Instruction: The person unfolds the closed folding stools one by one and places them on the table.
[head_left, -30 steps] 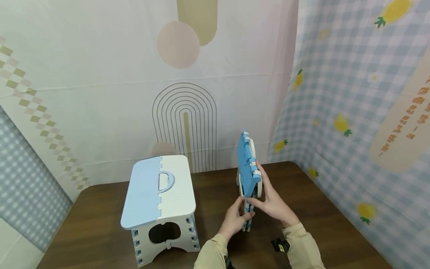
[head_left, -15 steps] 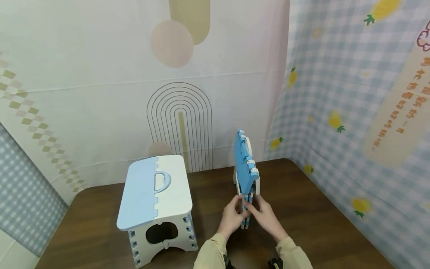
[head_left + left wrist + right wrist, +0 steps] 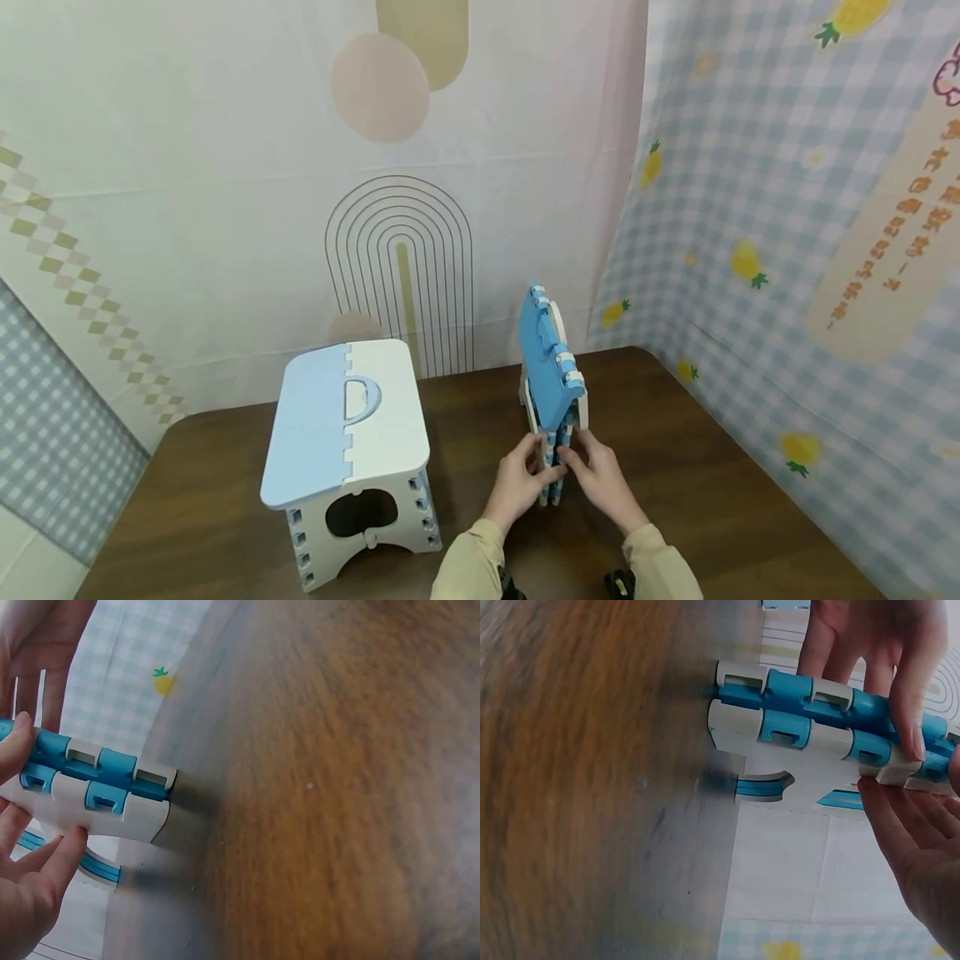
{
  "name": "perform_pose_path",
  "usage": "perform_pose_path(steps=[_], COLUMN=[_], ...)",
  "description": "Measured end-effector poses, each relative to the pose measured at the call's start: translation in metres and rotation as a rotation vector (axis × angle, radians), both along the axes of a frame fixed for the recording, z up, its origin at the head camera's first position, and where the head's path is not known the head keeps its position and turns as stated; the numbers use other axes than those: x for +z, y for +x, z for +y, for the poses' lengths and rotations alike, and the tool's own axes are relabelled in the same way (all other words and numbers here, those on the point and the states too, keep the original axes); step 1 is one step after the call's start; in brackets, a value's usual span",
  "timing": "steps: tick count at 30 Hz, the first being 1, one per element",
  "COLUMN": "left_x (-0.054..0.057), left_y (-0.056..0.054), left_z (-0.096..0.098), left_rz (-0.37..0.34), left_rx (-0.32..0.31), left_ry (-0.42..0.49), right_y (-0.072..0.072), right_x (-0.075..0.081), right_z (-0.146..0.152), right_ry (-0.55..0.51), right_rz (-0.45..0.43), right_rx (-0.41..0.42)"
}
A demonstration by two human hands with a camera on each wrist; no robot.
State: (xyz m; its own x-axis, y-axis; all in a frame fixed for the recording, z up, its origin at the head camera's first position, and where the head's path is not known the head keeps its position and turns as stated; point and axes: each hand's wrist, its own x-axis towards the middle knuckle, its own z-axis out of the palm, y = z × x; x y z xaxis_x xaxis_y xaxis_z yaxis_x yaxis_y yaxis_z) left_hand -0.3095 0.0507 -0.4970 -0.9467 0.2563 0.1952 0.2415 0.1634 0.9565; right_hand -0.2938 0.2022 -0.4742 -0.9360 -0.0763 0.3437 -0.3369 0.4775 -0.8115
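A blue and white plastic folding stool [image 3: 546,362] stands nearly folded flat on the table, its two leg panels close together. My left hand [image 3: 516,483] holds the near edge of its left panel, thumb on the hinged edge and fingers on the outer side. On the right panel, my right hand [image 3: 603,482] does the same, its thumb close to the left one. Hinge segments [image 3: 105,776] along the near edge show in the left wrist view, with a narrow gap between the panels. The right wrist view shows the white panel [image 3: 802,769] under my right fingers [image 3: 889,821].
A second folding stool [image 3: 348,417], light blue and white, stands unfolded on the table to the left. Brown wood tabletop [image 3: 480,417] lies between the two stools. A patterned cloth [image 3: 525,167] hangs behind, and a checked cloth [image 3: 750,208] hangs on the right.
My right hand has come down from the stool's upper side to the near edge of the right panel. The gap between the panels looks slightly wider. The left hand keeps its hold.
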Motion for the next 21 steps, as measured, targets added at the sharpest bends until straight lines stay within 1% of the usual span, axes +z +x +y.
perform_pose_path(steps=[4, 6, 9, 11, 16, 18, 21], left_x=[-0.001, -0.001, 0.003, 0.006, 0.009, 0.007, 0.002], left_y=[0.001, 0.002, 0.0, -0.001, -0.002, -0.001, 0.004], left_z=[-0.002, -0.004, -0.006, -0.008, -0.012, -0.014, -0.019], left_rz=[-0.004, -0.007, -0.001, 0.001, 0.002, -0.004, -0.026], left_rx=[-0.009, -0.018, -0.031, -0.032, -0.045, -0.06, -0.079], left_ry=[0.007, 0.001, -0.023, -0.044, -0.054, -0.054, -0.064], right_y=[0.002, 0.002, 0.002, 0.002, 0.002, 0.004, 0.01], right_x=[0.001, 0.0, 0.001, 0.003, 0.007, 0.006, 0.0], right_z=[0.004, 0.008, 0.02, 0.028, 0.041, 0.042, 0.042], right_ry=[0.025, 0.049, 0.08, 0.089, 0.08, 0.076, 0.063], right_rz=[0.01, 0.025, 0.056, 0.063, 0.046, 0.032, -0.006], right_rx=[-0.002, -0.031, -0.086, -0.107, -0.098, -0.094, -0.088])
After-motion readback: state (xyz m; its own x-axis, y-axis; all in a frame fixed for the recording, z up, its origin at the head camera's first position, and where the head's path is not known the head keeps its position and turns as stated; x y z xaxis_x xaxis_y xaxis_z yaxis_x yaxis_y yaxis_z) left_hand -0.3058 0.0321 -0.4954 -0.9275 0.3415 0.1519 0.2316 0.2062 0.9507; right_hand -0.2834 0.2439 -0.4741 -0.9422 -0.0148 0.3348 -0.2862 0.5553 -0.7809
